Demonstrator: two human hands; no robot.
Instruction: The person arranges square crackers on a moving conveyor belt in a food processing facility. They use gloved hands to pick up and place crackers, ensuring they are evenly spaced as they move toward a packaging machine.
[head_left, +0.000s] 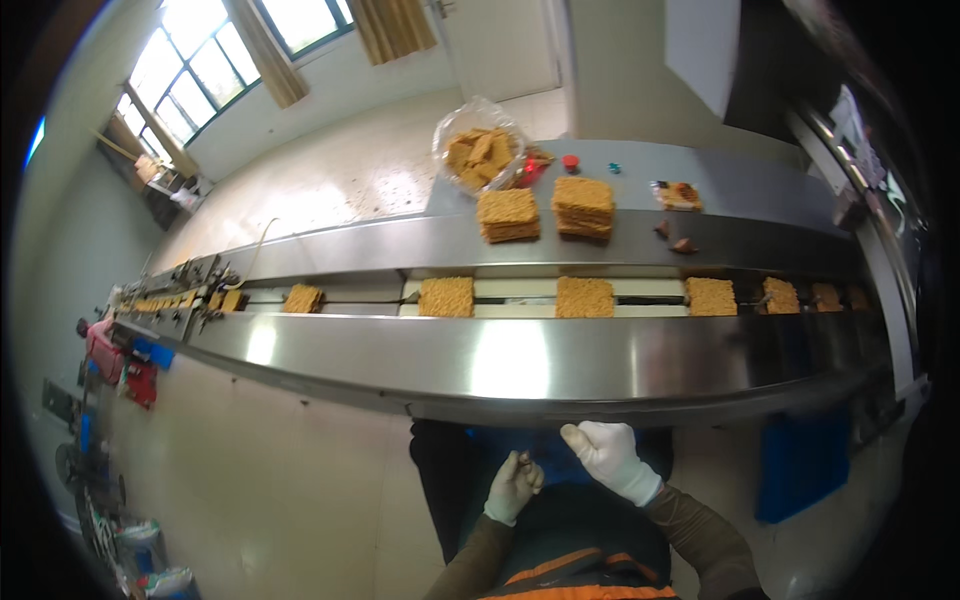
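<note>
My left hand (515, 484), in a white glove, is above my lap with its fingers curled around something small and dark that I cannot make out. To its right my right hand (613, 459), also gloved, has its fingers curled near the conveyor's front edge; whether it holds anything is hidden. Beyond both hands runs a steel conveyor (420, 356). Square noodle-like cakes lie spaced along its channel, one (446, 298) at the centre left and another (584, 298) at the centre. Two stacks of such cakes, a lower one (508, 214) and a taller one (583, 206), stand on the far ledge.
Behind the stacks are a clear plastic bag (480, 150) of broken cake pieces, a red cap (571, 162) and a flat printed packet (677, 196). A blue crate (802, 469) is at the lower right. A person in pink (104, 351) is at the far left.
</note>
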